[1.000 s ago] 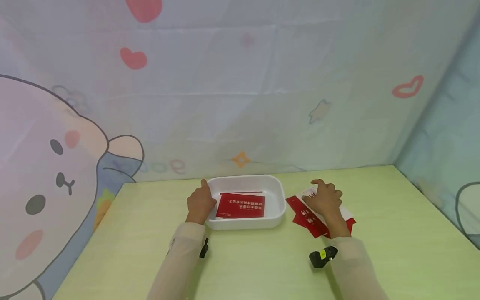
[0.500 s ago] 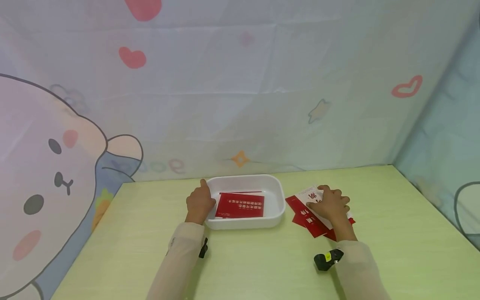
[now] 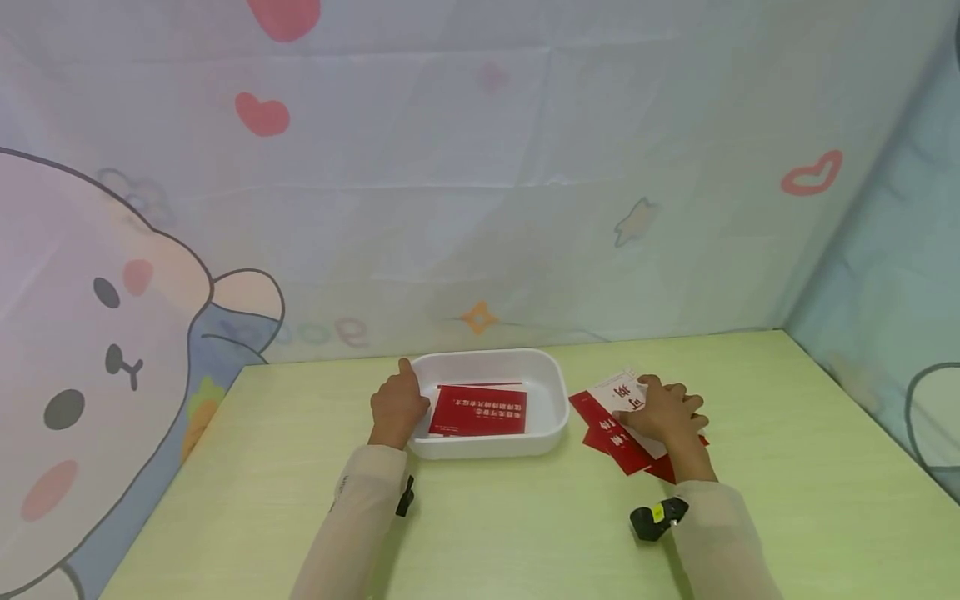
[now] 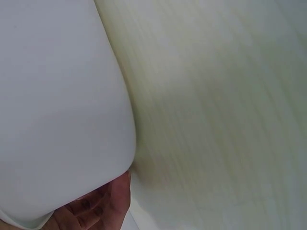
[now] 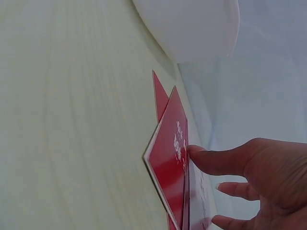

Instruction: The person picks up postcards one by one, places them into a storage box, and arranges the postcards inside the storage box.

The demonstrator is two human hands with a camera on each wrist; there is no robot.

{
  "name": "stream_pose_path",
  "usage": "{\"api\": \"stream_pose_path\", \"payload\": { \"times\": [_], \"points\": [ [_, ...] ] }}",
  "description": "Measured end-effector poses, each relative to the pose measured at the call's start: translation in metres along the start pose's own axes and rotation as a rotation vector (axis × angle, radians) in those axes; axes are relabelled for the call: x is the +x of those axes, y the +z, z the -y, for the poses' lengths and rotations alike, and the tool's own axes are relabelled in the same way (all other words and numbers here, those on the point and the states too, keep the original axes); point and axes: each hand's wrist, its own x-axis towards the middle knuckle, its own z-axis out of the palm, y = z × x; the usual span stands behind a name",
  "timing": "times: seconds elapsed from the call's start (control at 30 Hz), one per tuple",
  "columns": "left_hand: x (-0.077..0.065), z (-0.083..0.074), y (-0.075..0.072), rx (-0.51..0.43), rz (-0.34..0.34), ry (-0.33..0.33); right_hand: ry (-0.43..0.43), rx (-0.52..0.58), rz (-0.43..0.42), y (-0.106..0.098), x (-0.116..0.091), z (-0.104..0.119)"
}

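Observation:
My left hand [image 3: 397, 408] grips the left end of a white plastic tray [image 3: 551, 446], with its curled fingers [image 4: 120, 196] showing below the tray wall in the left wrist view. Inside the tray lies a red card [image 3: 480, 410] with white printing, and edges of other cards show beneath it. To the right, my right hand [image 3: 663, 410] is over a white card [image 3: 618, 387] with red characters. Its thumb touches that card, and its fingers are spread with a gap from the thumb. Red cards [image 3: 615, 435] lie fanned under the white one, partly hidden by the hand.
The pale yellow-green table [image 3: 517, 525] carries the tray and the loose cards. A printed cloth backdrop [image 3: 420, 208] rises right behind the table's far edge. A black wrist device [image 3: 658, 518] sits at my right wrist.
My right hand has slid to the right over the cards, uncovering more of the white card's characters; the card itself has stayed about in place. My left hand and the tray have not visibly moved.

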Motion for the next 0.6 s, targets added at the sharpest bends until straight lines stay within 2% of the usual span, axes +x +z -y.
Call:
{"api": "stream_pose_path", "payload": {
  "times": [0.03, 0.07, 0.6],
  "points": [
    [0.0003, 0.0004, 0.0002, -0.003, 0.002, 0.001, -0.002, 0.000, -0.001, 0.0001, -0.0002, 0.0005],
    [-0.0039, -0.0027, -0.0057, -0.011, 0.022, -0.010, -0.002, 0.002, 0.000, 0.0004, -0.0005, 0.0009],
    [-0.0059, -0.0024, -0.0060, -0.001, 0.021, -0.008, 0.007, 0.017, -0.028, 0.0036, 0.0037, -0.0031]
  ]
}}
